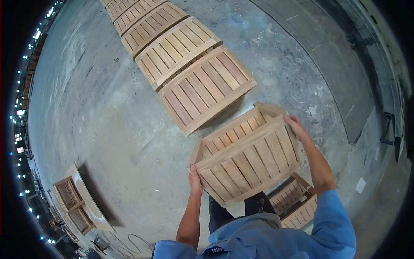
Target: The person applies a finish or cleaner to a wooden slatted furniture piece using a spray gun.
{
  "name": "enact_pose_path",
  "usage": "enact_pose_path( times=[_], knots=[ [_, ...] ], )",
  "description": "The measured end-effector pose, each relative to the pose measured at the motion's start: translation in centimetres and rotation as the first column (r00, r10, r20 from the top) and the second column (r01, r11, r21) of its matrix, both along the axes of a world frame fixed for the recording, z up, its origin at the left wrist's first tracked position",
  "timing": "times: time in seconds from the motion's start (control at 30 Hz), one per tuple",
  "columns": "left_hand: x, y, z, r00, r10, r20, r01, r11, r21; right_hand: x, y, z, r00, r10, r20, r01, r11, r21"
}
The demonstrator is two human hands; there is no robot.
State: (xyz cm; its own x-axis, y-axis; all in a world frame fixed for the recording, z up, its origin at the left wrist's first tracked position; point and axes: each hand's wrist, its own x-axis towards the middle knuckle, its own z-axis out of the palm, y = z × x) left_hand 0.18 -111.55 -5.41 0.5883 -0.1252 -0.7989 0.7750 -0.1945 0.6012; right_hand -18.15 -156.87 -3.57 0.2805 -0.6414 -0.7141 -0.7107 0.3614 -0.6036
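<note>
A slatted wooden crate-like frame (246, 166) is held up in front of my body, tilted, its open side facing away from me. My left hand (195, 179) grips its left end, with the thumb on the top rail. At the right end, my right hand (295, 126) is closed round the upper corner. Just beyond the held piece stands a similar slatted wooden unit (207, 88) on the floor, the nearest of a row. The two do not clearly touch.
Several slatted units (179, 47) run in a line toward the top left. Another slatted piece (297, 203) sits on the floor by my legs at the right. A wooden item (71, 200) on a board stands at the lower left, near a cable (129, 244). Dark mats (319, 47) lie at the right.
</note>
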Motion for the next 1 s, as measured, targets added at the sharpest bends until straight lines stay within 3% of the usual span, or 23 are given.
enact_pose_path(
  times=[0.17, 0.23, 0.37, 0.43, 0.47, 0.53, 0.6, 0.63, 0.7, 0.73, 0.77, 0.83, 0.87, 0.9, 0.93, 0.97, 1.0],
  knots=[
    [1.1, -2.0, -7.8, 0.999, 0.042, -0.032, -0.039, 0.996, 0.084, 4.5, -3.8, -6.7, 0.990, 0.138, -0.013, -0.136, 0.985, 0.105],
    [1.8, -1.7, -11.4, 0.997, -0.019, -0.070, 0.030, 0.987, 0.159, 5.9, -4.6, -9.4, 0.984, 0.175, -0.017, -0.172, 0.978, 0.121],
    [3.2, -3.7, -13.4, 0.994, -0.112, -0.013, 0.112, 0.970, 0.215, 5.4, -6.8, -16.1, 0.986, 0.162, 0.039, -0.165, 0.982, 0.092],
    [4.6, -6.5, -12.5, 0.983, -0.181, -0.026, 0.180, 0.936, 0.301, 5.9, -6.7, -17.4, 0.990, 0.127, -0.062, -0.130, 0.991, -0.043],
    [5.1, -7.3, -11.8, 0.979, -0.189, -0.075, 0.203, 0.908, 0.367, 5.8, -7.0, -18.3, 0.975, 0.203, -0.094, -0.211, 0.973, -0.093],
    [5.0, -6.3, -16.9, 0.958, -0.278, -0.067, 0.279, 0.857, 0.432, 5.2, -9.2, -22.3, 0.919, 0.386, -0.074, -0.393, 0.906, -0.157],
    [3.5, -4.0, -22.0, 0.929, -0.367, -0.053, 0.349, 0.815, 0.463, 5.3, -8.9, -22.6, 0.920, 0.344, -0.187, -0.383, 0.889, -0.250],
    [3.9, -6.0, -17.4, 0.930, -0.341, -0.139, 0.356, 0.735, 0.577, 3.1, -11.1, -26.9, 0.885, 0.433, -0.174, -0.466, 0.821, -0.330],
    [2.8, -6.0, -12.2, 0.946, -0.313, -0.082, 0.313, 0.824, 0.472, 1.9, -10.5, -24.7, 0.880, 0.449, -0.156, -0.473, 0.794, -0.382],
    [1.2, -5.1, -11.9, 0.934, -0.356, -0.039, 0.330, 0.812, 0.481, 0.2, -10.9, -25.3, 0.842, 0.452, -0.294, -0.539, 0.712, -0.450],
    [-0.8, -3.7, -11.9, 0.915, -0.403, -0.002, 0.353, 0.799, 0.487, -0.2, -9.3, -22.0, 0.829, 0.449, -0.334, -0.557, 0.719, -0.416],
    [-4.5, -0.1, -12.8, 0.828, -0.527, 0.190, 0.410, 0.802, 0.435, -2.5, -7.6, -20.3, 0.831, 0.441, -0.339, -0.555, 0.698, -0.452],
    [-5.6, 1.4, -12.1, 0.807, -0.569, 0.156, 0.470, 0.780, 0.414, -3.0, -6.0, -17.7, 0.846, 0.461, -0.269, -0.534, 0.746, -0.398],
    [-6.6, 3.4, -11.3, 0.782, -0.611, 0.123, 0.527, 0.754, 0.392, -4.9, -5.8, -18.0, 0.782, 0.574, -0.245, -0.614, 0.640, -0.461],
    [-7.9, 5.6, -10.5, 0.795, -0.581, 0.177, 0.487, 0.784, 0.386, -6.2, -4.3, -17.6, 0.778, 0.551, -0.303, -0.624, 0.617, -0.480],
    [-9.1, 8.0, -9.8, 0.802, -0.552, 0.229, 0.450, 0.810, 0.375, -4.2, -0.2, -10.7, 0.730, 0.570, -0.377, -0.678, 0.676, -0.289],
    [-9.8, 10.5, -8.2, 0.817, -0.536, 0.214, 0.422, 0.808, 0.410, -8.5, -0.6, -16.1, 0.729, 0.559, -0.396, -0.682, 0.538, -0.495]
  ],
)
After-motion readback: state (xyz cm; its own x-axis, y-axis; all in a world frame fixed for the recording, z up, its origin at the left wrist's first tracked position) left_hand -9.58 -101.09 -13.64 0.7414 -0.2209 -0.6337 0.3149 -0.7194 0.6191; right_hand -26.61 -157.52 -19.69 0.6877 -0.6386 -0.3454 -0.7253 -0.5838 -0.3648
